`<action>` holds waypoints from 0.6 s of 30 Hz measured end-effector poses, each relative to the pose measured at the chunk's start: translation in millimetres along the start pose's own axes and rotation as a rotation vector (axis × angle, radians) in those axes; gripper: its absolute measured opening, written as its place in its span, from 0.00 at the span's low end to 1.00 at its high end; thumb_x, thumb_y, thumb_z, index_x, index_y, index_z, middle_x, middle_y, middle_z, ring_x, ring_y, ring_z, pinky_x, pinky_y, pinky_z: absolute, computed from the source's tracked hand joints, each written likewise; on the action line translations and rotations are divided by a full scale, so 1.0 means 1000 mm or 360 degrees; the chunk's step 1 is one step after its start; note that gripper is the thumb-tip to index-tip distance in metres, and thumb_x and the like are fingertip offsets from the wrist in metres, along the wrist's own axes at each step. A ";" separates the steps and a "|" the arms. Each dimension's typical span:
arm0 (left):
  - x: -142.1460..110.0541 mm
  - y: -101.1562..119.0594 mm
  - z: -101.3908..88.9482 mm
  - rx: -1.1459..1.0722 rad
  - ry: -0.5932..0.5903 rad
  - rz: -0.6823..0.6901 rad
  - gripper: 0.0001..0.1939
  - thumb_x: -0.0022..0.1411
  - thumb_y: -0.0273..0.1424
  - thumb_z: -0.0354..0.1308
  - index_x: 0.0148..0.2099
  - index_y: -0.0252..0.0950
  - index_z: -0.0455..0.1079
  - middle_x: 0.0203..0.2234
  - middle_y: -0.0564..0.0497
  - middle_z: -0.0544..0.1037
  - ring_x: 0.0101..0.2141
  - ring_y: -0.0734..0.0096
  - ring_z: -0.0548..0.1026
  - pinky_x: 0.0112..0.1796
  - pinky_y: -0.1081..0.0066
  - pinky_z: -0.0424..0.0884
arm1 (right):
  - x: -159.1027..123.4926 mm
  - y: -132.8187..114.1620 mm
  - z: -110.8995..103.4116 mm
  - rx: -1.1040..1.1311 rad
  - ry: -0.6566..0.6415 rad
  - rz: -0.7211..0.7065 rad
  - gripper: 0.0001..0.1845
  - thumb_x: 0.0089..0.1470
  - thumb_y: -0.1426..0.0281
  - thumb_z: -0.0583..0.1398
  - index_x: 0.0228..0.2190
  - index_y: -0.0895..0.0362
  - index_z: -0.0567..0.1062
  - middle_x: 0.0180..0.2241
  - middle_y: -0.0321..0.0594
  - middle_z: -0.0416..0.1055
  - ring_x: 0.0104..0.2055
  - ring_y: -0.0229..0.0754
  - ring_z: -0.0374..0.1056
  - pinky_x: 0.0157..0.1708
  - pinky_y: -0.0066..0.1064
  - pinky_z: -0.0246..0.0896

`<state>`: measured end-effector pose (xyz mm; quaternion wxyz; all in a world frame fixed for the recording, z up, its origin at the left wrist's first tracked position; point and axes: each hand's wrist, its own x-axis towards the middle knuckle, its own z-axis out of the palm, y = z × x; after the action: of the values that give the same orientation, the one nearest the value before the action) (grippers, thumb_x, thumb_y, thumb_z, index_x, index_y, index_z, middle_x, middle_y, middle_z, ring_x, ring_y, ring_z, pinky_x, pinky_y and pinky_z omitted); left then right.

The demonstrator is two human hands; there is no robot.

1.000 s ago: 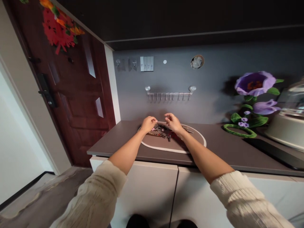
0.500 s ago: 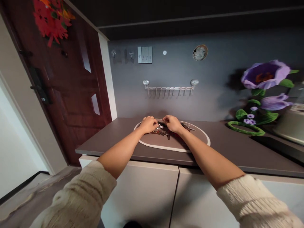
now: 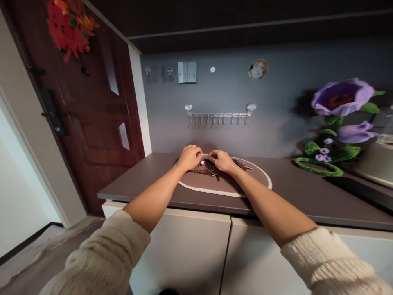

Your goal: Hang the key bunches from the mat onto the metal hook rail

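Observation:
Above an oval mat with a pale rim, my left hand has its fingers closed on a silvery keyring. A small pinkish-white charm hangs under it. My right hand pinches at the other side of the ring, fingertips close to those of the left. Just below the hands lies a brown strap with metal fittings on the mat. Beyond my right wrist are dark things with a pointed metal piece, partly hidden and too small to name.
A clear rail with several hooks is fixed to the wall behind the grey counter. Purple artificial flowers stand at the right, beside a pale rounded object. A dark red door is on the left.
Both hands have lifted the ring slightly off the mat. The ring has turned from face-on to nearly edge-on, and the right fingertips have come to its side.

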<state>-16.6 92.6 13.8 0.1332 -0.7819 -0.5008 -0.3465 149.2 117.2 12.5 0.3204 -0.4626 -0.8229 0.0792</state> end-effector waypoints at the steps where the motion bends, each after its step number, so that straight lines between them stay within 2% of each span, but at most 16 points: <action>1: 0.000 0.000 -0.001 -0.0012 0.0035 -0.0003 0.09 0.56 0.31 0.49 0.32 0.37 0.70 0.30 0.48 0.72 0.37 0.66 0.66 0.40 0.66 0.61 | 0.000 0.000 0.000 0.0026 0.0000 -0.0003 0.08 0.47 0.72 0.55 0.31 0.58 0.72 0.29 0.40 0.71 0.31 0.37 0.63 0.35 0.27 0.55; 11: 0.002 0.002 -0.003 -0.0215 0.0320 -0.0014 0.06 0.55 0.30 0.51 0.32 0.36 0.69 0.27 0.51 0.71 0.32 0.71 0.67 0.35 0.72 0.62 | 0.000 -0.005 0.002 0.0454 0.0070 -0.0023 0.10 0.45 0.68 0.57 0.32 0.58 0.72 0.29 0.36 0.70 0.29 0.34 0.62 0.34 0.27 0.56; 18: 0.004 0.003 0.001 -0.0338 0.0404 0.0009 0.05 0.54 0.29 0.52 0.31 0.36 0.69 0.25 0.52 0.70 0.29 0.74 0.66 0.33 0.74 0.62 | -0.002 -0.009 0.002 0.0748 0.0023 -0.0162 0.12 0.44 0.62 0.57 0.27 0.59 0.71 0.27 0.35 0.69 0.28 0.34 0.61 0.33 0.27 0.55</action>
<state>-12.6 94.5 16.4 0.1130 -0.7429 -0.4383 -0.4932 142.5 111.1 13.5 0.4287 -0.3337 -0.8018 0.2490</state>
